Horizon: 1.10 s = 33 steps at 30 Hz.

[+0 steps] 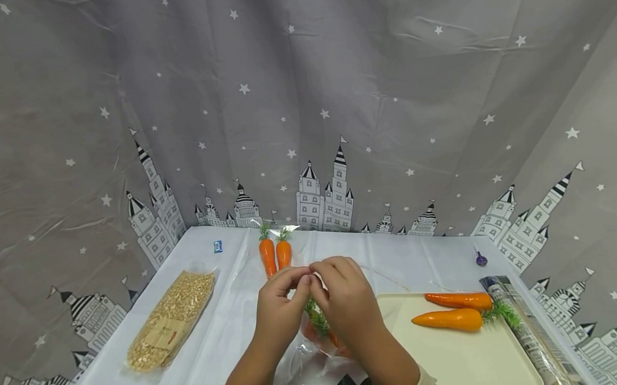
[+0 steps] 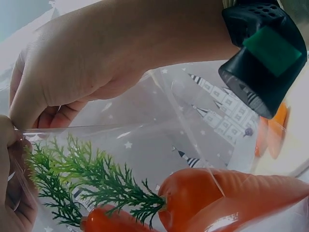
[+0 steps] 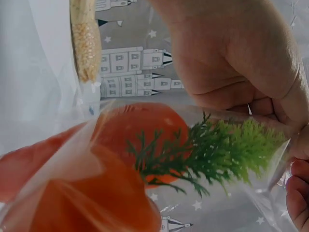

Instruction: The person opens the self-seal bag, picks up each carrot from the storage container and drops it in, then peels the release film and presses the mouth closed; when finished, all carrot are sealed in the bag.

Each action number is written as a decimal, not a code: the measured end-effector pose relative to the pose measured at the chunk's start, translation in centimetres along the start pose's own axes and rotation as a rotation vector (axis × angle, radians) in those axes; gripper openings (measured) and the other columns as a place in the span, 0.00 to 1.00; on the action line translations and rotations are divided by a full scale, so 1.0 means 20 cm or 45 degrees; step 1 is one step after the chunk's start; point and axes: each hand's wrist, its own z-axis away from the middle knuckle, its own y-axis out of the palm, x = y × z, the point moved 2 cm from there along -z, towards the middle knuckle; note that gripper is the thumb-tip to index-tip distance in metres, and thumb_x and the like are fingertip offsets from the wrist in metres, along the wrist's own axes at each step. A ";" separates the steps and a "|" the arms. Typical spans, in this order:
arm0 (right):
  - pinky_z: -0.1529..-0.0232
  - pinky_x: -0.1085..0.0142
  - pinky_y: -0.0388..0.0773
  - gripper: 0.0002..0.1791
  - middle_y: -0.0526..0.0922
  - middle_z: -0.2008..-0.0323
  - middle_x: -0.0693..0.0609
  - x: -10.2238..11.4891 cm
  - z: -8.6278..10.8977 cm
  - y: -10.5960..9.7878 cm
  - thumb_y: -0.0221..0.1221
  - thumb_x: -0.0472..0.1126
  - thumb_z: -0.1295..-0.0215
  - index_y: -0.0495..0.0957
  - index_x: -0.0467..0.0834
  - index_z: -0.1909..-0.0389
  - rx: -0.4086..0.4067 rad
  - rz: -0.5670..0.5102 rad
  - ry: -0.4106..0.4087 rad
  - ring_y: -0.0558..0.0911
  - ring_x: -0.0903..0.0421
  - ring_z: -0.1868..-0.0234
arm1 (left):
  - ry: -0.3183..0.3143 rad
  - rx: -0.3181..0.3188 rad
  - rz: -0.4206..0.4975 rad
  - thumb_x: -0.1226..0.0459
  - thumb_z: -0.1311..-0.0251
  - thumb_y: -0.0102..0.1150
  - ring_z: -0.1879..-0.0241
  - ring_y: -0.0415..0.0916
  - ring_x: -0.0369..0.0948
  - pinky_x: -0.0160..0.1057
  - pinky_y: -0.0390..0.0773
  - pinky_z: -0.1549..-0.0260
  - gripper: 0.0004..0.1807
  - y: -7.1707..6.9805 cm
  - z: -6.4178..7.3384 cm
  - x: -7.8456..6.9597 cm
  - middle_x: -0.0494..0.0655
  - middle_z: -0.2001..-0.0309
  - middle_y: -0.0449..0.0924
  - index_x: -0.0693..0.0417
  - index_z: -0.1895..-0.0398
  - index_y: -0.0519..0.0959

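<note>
Low in the middle of the head view, the left hand (image 1: pixel 279 308) and the right hand (image 1: pixel 349 304) pinch the top of a clear bag (image 1: pixel 314 355) with carrots (image 2: pixel 198 200) inside, which could spill if the thin top slips or rips.

Orange-red carrots (image 2: pixel 231 200) with green fronds (image 2: pixel 104 181) show through a clear bag (image 2: pixel 164 142), loose carrots (image 1: pixel 453 320) are orange at the cream tray's (image 1: pixel 457 360) far right corner, and white stars (image 1: pixel 244 89) dot the grey curtain (image 1: pixel 345 66).
</note>
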 end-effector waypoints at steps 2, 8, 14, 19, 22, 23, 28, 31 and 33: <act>0.57 0.66 0.84 0.07 0.85 0.65 0.50 -0.01 0.00 0.00 0.70 0.35 0.38 0.87 0.39 0.59 0.023 0.017 -0.009 0.82 0.54 0.62 | 0.009 0.007 -0.002 0.71 0.33 0.66 0.61 0.83 0.37 0.33 0.84 0.59 0.09 0.00 0.00 0.00 0.33 0.61 0.88 0.49 0.57 0.90; 0.57 0.66 0.85 0.07 0.86 0.65 0.50 -0.01 0.00 -0.01 0.70 0.36 0.37 0.88 0.39 0.59 0.061 0.062 -0.002 0.83 0.53 0.61 | 0.041 0.031 -0.024 0.69 0.32 0.66 0.63 0.82 0.36 0.34 0.84 0.60 0.09 0.00 0.00 0.00 0.31 0.62 0.88 0.47 0.57 0.90; 0.56 0.67 0.86 0.06 0.87 0.65 0.50 0.00 0.00 -0.01 0.68 0.36 0.35 0.89 0.40 0.59 0.090 0.092 0.022 0.83 0.54 0.61 | 0.024 0.026 -0.074 0.70 0.34 0.67 0.63 0.82 0.35 0.34 0.84 0.61 0.09 0.00 0.00 -0.02 0.30 0.63 0.88 0.48 0.58 0.90; 0.57 0.66 0.86 0.04 0.86 0.67 0.50 -0.01 0.01 -0.01 0.66 0.35 0.36 0.88 0.39 0.63 0.056 0.086 0.012 0.83 0.54 0.63 | 0.020 0.026 -0.102 0.71 0.35 0.67 0.64 0.82 0.35 0.34 0.84 0.64 0.09 0.00 0.00 -0.03 0.30 0.63 0.87 0.49 0.59 0.90; 0.57 0.66 0.86 0.03 0.86 0.67 0.50 -0.01 0.00 -0.02 0.65 0.35 0.35 0.87 0.40 0.64 0.057 0.086 0.024 0.83 0.54 0.62 | 0.048 0.026 -0.114 0.72 0.35 0.67 0.65 0.81 0.35 0.33 0.84 0.65 0.09 0.00 0.00 -0.03 0.30 0.64 0.87 0.50 0.59 0.90; 0.56 0.66 0.86 0.03 0.86 0.67 0.51 -0.01 0.00 -0.02 0.65 0.35 0.34 0.87 0.40 0.64 0.067 0.085 0.036 0.83 0.54 0.62 | 0.055 0.026 -0.117 0.72 0.36 0.67 0.65 0.81 0.34 0.33 0.84 0.65 0.09 0.00 0.01 -0.03 0.30 0.64 0.87 0.50 0.59 0.90; 0.55 0.66 0.86 0.04 0.86 0.66 0.51 -0.02 0.01 -0.01 0.64 0.36 0.32 0.86 0.41 0.64 0.074 0.071 0.073 0.83 0.55 0.60 | 0.080 0.029 -0.129 0.72 0.36 0.68 0.66 0.80 0.34 0.33 0.83 0.66 0.10 0.00 0.01 -0.02 0.30 0.66 0.86 0.49 0.59 0.90; 0.56 0.65 0.85 0.03 0.86 0.67 0.51 -0.03 0.01 -0.01 0.63 0.35 0.34 0.85 0.41 0.64 0.033 0.047 0.071 0.83 0.54 0.61 | 0.086 0.028 -0.133 0.72 0.36 0.67 0.66 0.80 0.34 0.33 0.82 0.67 0.10 0.00 0.01 -0.02 0.29 0.66 0.85 0.48 0.59 0.90; 0.57 0.64 0.85 0.03 0.86 0.67 0.51 -0.03 0.02 0.00 0.63 0.34 0.35 0.85 0.40 0.65 0.000 0.022 0.065 0.84 0.54 0.62 | 0.090 0.024 -0.137 0.72 0.36 0.67 0.66 0.79 0.34 0.33 0.82 0.68 0.10 0.00 0.01 -0.02 0.29 0.66 0.86 0.48 0.60 0.90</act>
